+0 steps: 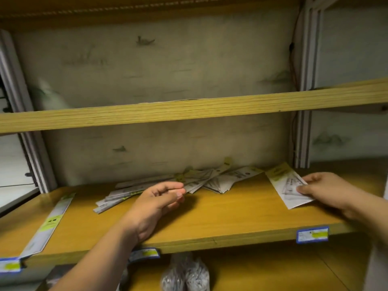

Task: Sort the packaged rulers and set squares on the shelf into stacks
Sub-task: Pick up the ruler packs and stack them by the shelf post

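Sorting-wise this looks like early days to me: most of the stock sits in one jumbled pile [201, 180] at the back middle of the shelf [231, 215], rulers and set squares fanned over each other. My right hand [327, 192] has its fingers [310, 180] and thumb pinched on a set square pack [287, 189], which lies flat at the right end of the shelf, well apart from the pile. I reckon that spot is meant to be the set square stack, so holding the pack by its near edge lets me square it up there. My left hand [155, 204] hovers at the front edge of the pile, fingers loosely curled with nothing between them that I can make out, probably lined up to pull the next pack. One long ruler pack [50, 223] lies alone at the left end, its tip poking past the shelf lip, likely the ruler stack's start. Blue price label [312, 234] on the front edge below the right hand.
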`<state>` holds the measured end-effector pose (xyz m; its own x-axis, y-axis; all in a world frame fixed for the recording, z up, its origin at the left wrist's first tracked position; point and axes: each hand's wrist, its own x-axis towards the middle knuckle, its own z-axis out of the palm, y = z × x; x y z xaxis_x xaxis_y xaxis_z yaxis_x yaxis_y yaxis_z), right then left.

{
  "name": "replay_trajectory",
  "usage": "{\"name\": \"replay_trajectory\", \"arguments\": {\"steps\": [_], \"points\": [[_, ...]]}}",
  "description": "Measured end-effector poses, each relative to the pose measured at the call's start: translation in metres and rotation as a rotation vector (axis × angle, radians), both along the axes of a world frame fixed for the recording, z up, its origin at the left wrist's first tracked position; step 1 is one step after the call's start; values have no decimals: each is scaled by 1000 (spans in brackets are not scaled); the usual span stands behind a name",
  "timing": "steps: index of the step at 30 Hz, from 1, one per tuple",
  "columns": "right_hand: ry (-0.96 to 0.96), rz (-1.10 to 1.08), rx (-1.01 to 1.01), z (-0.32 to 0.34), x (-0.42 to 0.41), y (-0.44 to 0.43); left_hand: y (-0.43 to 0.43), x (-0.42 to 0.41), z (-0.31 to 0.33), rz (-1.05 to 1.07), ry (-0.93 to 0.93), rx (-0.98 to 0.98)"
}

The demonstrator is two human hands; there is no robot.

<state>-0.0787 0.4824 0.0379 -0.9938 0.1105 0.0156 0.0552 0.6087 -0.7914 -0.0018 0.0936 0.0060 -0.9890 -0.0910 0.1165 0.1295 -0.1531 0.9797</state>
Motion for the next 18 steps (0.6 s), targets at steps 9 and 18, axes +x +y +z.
{"name": "replay_trajectory", "arguments": {"steps": [9,18], "points": [[35,-89,583,8,2,-17,-1,0,-1,5,-11,29],[277,292,-47,10,30,-157,-3,-3,-2,30,-13,86]]}}
